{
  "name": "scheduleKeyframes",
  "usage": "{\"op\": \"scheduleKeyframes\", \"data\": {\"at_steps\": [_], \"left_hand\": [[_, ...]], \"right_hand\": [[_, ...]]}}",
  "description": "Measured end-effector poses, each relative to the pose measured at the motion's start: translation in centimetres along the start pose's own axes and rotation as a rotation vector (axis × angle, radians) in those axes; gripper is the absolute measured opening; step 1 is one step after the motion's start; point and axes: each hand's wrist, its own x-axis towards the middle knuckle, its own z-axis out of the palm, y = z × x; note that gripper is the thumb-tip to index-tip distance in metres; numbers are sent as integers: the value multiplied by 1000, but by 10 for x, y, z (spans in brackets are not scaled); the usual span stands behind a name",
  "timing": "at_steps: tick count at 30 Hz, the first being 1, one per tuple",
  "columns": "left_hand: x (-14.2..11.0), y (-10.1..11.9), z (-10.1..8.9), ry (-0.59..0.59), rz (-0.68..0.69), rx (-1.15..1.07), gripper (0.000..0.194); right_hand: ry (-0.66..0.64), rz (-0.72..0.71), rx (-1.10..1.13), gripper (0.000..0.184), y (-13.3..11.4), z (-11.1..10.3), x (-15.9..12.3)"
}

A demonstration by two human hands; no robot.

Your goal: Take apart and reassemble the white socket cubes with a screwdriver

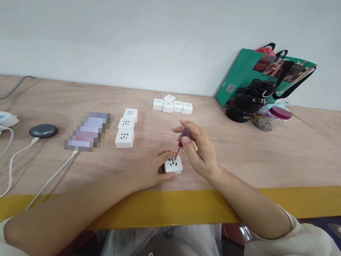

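A white socket block [173, 165] with dark slots lies face up near the table's front edge. My left hand [151, 168] grips it from its left side, thumb at the near edge and fingers at the far edge. In my right hand [201, 149] is a screwdriver [184, 135] with a purple and red handle, pinched between thumb and fingers. Its thin shaft slants down and the tip meets the middle of the block's face. Three more white socket blocks [125, 138] stand in a column to the left, and several others [168, 106] sit in a group further back.
A blurred phone [88, 131] and a dark oval device [43, 130], both cabled, lie left beside a white power strip [0, 119]. Back right stand a black flask [247, 103], a green bag [242, 72] and a lidded jar [269, 120]. Yellow tape [187, 208] covers the front edge.
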Motion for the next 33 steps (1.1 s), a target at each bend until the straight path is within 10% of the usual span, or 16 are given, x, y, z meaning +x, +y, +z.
{"op": "scheduleKeyframes", "data": {"at_steps": [33], "left_hand": [[0,1,0,5,3,-6,54]], "right_hand": [[12,-42,-2,50,-2,1,0]]}}
